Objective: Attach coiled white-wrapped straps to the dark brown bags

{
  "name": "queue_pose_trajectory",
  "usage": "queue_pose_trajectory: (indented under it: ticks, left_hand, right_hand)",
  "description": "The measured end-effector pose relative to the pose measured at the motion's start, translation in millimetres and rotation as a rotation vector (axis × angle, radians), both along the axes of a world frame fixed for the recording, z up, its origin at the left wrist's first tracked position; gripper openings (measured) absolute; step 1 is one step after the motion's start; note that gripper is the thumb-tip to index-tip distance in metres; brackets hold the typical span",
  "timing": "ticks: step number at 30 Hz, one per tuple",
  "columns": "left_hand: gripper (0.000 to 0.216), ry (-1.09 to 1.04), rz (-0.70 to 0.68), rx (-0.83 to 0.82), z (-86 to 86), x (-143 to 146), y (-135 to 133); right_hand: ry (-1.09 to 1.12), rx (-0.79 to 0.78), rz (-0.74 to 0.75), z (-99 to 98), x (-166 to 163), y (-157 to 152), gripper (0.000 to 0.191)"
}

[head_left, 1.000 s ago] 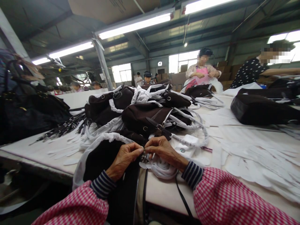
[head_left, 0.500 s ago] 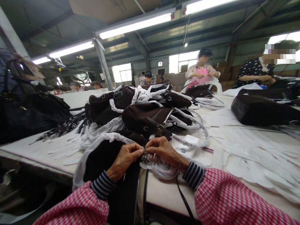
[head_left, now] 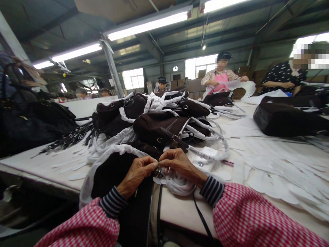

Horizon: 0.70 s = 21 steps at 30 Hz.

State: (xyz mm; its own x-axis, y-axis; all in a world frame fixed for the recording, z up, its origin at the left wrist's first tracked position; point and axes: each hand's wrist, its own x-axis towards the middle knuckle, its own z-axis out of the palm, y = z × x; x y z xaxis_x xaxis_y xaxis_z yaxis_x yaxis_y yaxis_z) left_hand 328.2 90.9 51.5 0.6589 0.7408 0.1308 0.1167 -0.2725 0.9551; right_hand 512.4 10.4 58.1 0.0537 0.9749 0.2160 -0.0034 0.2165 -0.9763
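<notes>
My left hand [head_left: 137,173] is closed in a pinch, its thumb and forefinger on a small metal fitting [head_left: 158,172] at the edge of a black bag. From the other side my right hand [head_left: 178,165] pinches the same spot, fingertips almost touching the left ones. The fingers partly hide the fitting, so its exact form is unclear. The black bag [head_left: 110,178] lies open-zipped toward me, over the table's front edge, with a white-wrapped handle [head_left: 88,178] arching on its left. Beneath my right hand lies a coil of white-wrapped strap [head_left: 180,185].
Dark brown bags [head_left: 161,127] with white-wrapped handles are piled just beyond my hands. Black straps [head_left: 69,139] with metal ends lie left, white paper pieces [head_left: 277,181] right. Another black bag [head_left: 288,116] stands far right. Two co-workers [head_left: 221,77] stand across the table.
My hands stay at the same spot with barely any finger movement. Across the table, the co-worker in the pink apron has spread a white wrapping out to the right.
</notes>
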Motion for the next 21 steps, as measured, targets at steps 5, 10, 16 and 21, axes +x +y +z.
queue_pose_trajectory:
  ticks: [5, 10, 16, 21]
  left_hand:
    - [0.036, -0.005, 0.012, -0.006, 3.2, 1.6, -2.9]
    - [0.038, -0.009, 0.039, -0.025, 5.9, 3.9, -6.4]
    - [0.037, 0.0, 0.046, -0.048, 5.6, 5.9, -4.8]
    - [0.038, 0.005, 0.022, -0.087, 5.4, 5.7, -1.2]
  right_hand:
    - [-0.011, -0.015, 0.015, 0.1, 0.8, -0.3, 0.016]
    - [-0.006, 0.026, 0.023, -4.7, 2.8, 2.6, 0.021]
    - [-0.011, 0.041, 0.013, -8.7, 1.4, 6.0, 0.019]
    - [0.076, 0.03, 0.002, -7.5, -2.9, 6.1, 0.02]
